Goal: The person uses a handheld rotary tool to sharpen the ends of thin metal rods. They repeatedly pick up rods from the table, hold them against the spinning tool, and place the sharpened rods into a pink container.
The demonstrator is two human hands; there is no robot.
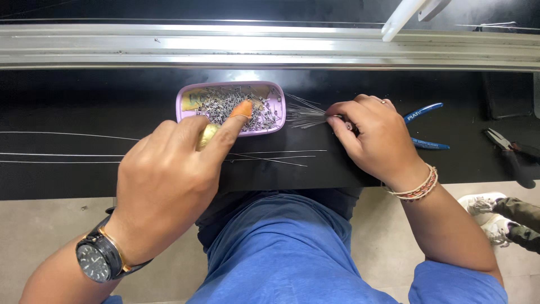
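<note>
Black desk (67, 180), bounded on its far side by a long pale metal rail (169, 48); grey floor below, seen past a blue-clad lap.

Item 1. Lilac tray (185, 95), shallow, rounded corners, filled with a heap of small bent wire pieces (225, 107). Landmark for all entries below; its low wall keeps the loose pieces from scattering.

Item 2. Left hand (169, 186), wristwatch worn, on the near side of the tray. Forefinger stretched over the near rim, tip capped in orange; grip partly curled around something yellowish, contents unclear.

Item 3. Right hand (374, 135), bracelets at wrist, just right of the tray. Grip clenched on a bundle of thin straight wires (304, 115), whose free ends fan toward the tray, held gathered so they stay aligned.

Item 4. Blue-handled pliers (424, 126), right of the tray, beyond the right hand, partly hidden by it.

Item 5. Long loose wires (270, 157), flat on the desk, near side of the tray.

Item 6. Dark hand tool (506, 146), far right of the tray.
</note>
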